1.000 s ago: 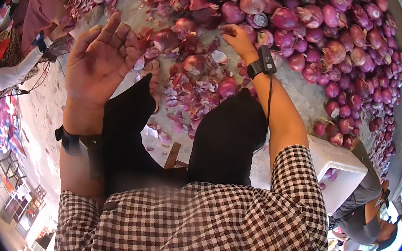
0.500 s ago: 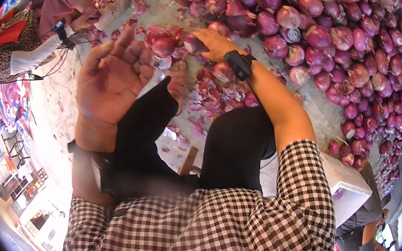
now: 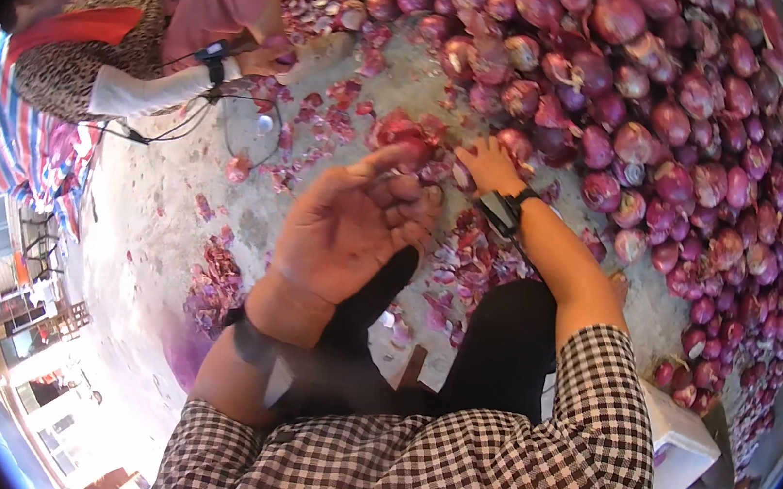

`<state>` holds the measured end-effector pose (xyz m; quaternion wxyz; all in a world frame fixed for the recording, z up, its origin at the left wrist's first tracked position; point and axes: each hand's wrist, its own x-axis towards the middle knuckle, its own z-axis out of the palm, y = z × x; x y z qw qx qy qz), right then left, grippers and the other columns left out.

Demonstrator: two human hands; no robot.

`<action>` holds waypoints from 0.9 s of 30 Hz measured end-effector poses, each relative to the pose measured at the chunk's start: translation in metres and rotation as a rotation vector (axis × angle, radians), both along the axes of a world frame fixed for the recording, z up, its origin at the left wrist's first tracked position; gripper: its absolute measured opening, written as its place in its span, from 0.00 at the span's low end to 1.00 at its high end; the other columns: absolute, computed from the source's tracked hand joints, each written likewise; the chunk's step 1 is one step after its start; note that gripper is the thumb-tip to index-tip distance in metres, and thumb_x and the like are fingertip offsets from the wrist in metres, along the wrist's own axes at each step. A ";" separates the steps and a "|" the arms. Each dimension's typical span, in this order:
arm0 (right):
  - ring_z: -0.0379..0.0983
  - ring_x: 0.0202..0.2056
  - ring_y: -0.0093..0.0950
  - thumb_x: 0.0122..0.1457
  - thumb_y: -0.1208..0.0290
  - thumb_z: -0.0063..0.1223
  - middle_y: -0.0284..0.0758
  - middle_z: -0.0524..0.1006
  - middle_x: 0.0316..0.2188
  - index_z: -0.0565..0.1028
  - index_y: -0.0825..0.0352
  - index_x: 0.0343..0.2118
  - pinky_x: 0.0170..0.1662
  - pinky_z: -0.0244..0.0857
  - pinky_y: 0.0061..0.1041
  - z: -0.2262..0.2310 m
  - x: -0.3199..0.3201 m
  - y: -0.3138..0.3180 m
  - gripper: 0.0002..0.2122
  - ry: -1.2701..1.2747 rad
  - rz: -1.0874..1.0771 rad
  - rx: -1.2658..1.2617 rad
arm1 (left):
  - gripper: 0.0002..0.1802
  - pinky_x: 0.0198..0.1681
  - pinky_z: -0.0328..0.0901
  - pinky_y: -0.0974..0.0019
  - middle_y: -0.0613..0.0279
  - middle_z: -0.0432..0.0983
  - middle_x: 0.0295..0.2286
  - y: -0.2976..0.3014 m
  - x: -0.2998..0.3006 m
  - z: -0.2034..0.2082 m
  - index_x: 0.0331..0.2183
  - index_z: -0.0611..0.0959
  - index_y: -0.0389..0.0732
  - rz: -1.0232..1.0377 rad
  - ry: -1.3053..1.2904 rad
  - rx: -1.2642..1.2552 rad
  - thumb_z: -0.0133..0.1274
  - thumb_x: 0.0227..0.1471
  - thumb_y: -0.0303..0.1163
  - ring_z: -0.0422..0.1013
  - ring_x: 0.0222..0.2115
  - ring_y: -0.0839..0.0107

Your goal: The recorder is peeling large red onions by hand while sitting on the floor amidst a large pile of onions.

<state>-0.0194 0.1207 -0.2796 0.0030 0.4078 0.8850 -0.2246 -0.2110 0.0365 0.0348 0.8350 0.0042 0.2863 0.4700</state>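
My left hand point(image 3: 355, 225) is raised with its palm showing and its fingers apart, loosely bent, nothing in them. Just beyond its fingertips lies a red onion point(image 3: 412, 136) among torn skins on the concrete floor. To the right, my right hand point(image 3: 492, 167) reaches down, its fingers closed over a red onion point(image 3: 462, 174), which is mostly hidden under them. Loose onion skins point(image 3: 473, 255) are scattered on the floor between my knees and that hand. Each wrist wears a dark band.
A large heap of red onions point(image 3: 656, 160) fills the far and right side. At the far left another person point(image 3: 230, 5) sits, a hand at an onion. A black cable point(image 3: 167, 124) runs beside them. A white box point(image 3: 676, 431) stands by my right side. More skins point(image 3: 216, 282) lie left.
The view has shifted, so the surroundings sit further right and lower. My left hand has come closer to my right hand, its fingers more bent. My right hand stays on the onion.
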 end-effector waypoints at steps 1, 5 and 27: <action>0.61 0.50 0.51 0.54 0.70 0.44 0.45 0.62 0.51 0.66 0.49 0.52 0.49 0.60 0.48 -0.004 0.002 -0.003 0.20 0.001 -0.018 0.032 | 0.21 0.46 0.64 0.59 0.54 0.77 0.38 0.002 0.004 0.001 0.48 0.74 0.39 -0.009 0.015 0.002 0.46 0.54 0.37 0.72 0.40 0.59; 0.61 0.50 0.54 0.47 0.72 0.54 0.47 0.60 0.52 0.64 0.51 0.53 0.47 0.64 0.49 -0.011 0.006 -0.010 0.26 0.049 -0.048 -0.014 | 0.19 0.43 0.65 0.61 0.56 0.77 0.36 0.002 0.010 0.002 0.46 0.74 0.41 -0.023 0.044 -0.009 0.48 0.53 0.36 0.72 0.38 0.61; 0.72 0.45 0.32 0.55 0.43 0.45 0.40 0.70 0.49 0.62 0.64 0.56 0.46 0.69 0.31 0.248 0.124 -0.117 0.33 1.346 -0.775 -1.092 | 0.19 0.45 0.62 0.63 0.60 0.76 0.38 0.005 0.060 0.006 0.46 0.75 0.44 -0.099 0.127 0.139 0.50 0.52 0.39 0.71 0.41 0.67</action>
